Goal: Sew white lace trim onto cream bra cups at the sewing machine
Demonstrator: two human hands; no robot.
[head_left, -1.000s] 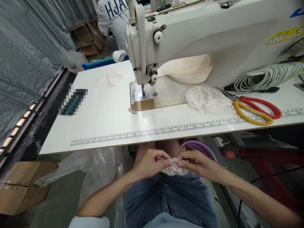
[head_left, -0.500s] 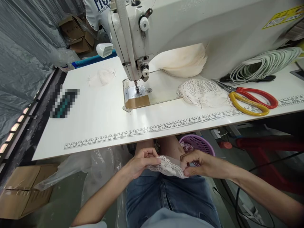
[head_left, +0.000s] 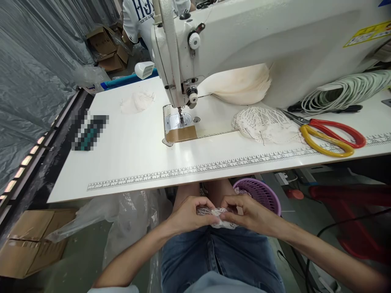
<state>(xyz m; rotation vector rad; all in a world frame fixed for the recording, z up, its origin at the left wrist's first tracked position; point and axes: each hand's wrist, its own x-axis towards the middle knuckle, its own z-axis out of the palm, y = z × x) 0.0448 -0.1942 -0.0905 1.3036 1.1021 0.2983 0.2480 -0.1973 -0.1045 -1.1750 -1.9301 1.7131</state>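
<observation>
Over my lap, below the table's front edge, both hands pinch a small piece of white lace (head_left: 226, 223). My left hand (head_left: 193, 212) has thumb and fingers closed on its left part. My right hand (head_left: 247, 211) grips the lace close beside it, the two thumbs nearly meeting. Much of the lace is hidden by the fingers. Above on the table stands a white sewing machine (head_left: 232, 44), its presser foot (head_left: 181, 118) over the metal plate. More white lace pieces (head_left: 265, 124) lie right of the needle area.
Scissors with red and yellow handles (head_left: 332, 136) lie by the lace pile. Cream fabric pieces (head_left: 244, 87) rest under the machine arm, near a coil of pale cord (head_left: 342, 93). A purple basket (head_left: 265, 195) stands below the table. Another person (head_left: 139, 20) is behind the machine.
My hands have come closer together, and the lace that was stretched between them is now bunched. The view has shifted slightly, moving the table and machine right in the picture.
</observation>
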